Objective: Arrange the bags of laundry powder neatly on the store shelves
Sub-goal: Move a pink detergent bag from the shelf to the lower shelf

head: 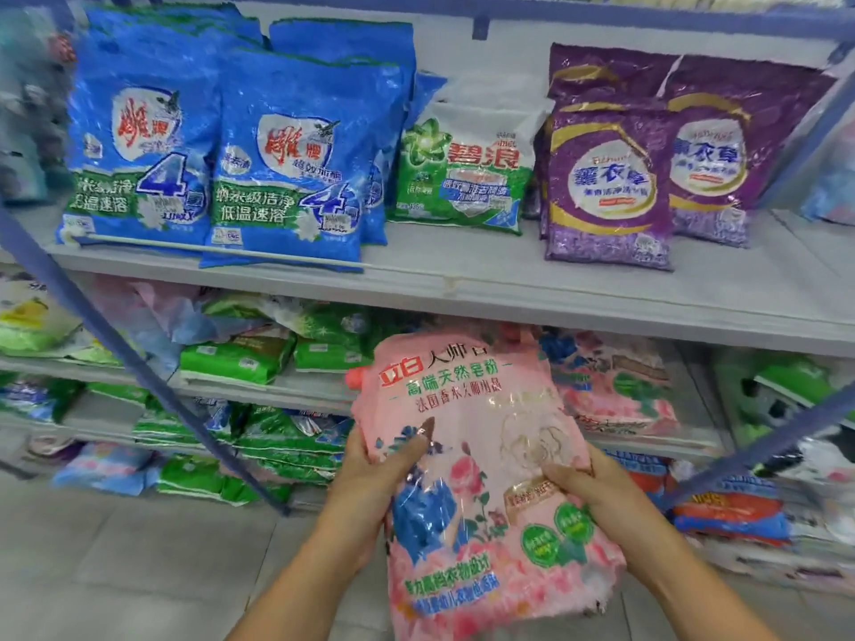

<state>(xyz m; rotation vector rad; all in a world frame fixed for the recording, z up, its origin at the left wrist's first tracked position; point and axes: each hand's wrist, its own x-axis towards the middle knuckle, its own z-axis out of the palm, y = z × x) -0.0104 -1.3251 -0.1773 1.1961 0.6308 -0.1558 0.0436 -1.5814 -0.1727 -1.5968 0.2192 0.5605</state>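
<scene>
I hold a pink bag of laundry powder (pixel 481 455) upright in front of the lower shelves, its printed face toward me. My left hand (pixel 374 478) grips its left edge, thumb across the front. My right hand (pixel 587 483) grips its right edge, fingers curled onto the front. On the upper shelf (pixel 462 279) stand blue bags (pixel 287 155) at the left, a green and white bag (pixel 462 178) in the middle and purple bags (pixel 615 182) at the right.
Below, a shelf holds flat green bags (pixel 240 358) at the left and stacked pink bags (pixel 615 386) at the right. More green, blue and red bags lie lower down near the tiled floor (pixel 139 571). Slanted blue frame bars (pixel 115 344) cross both sides.
</scene>
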